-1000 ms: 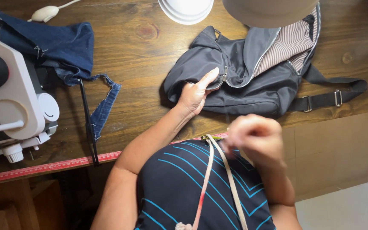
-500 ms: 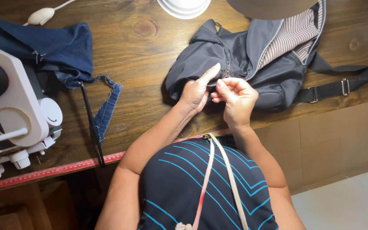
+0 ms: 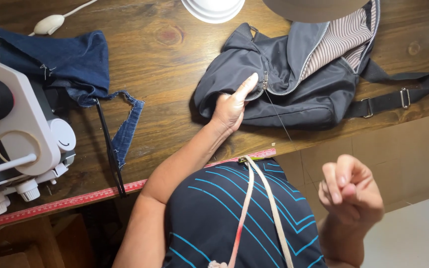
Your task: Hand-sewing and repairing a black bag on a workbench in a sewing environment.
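A wooden worktop (image 3: pixel 175 64) fills the frame's upper half, with a white sewing machine (image 3: pixel 16 129) at left. A grey bag (image 3: pixel 294 79) lies upper centre. The left hand (image 3: pixel 230 105) presses its zipper edge, fingers curled on the fabric. The right hand (image 3: pixel 351 191), lower right, is raised off the worktop, fingers pinched closed on a thin thread (image 3: pixel 279 121) running to the zipper.
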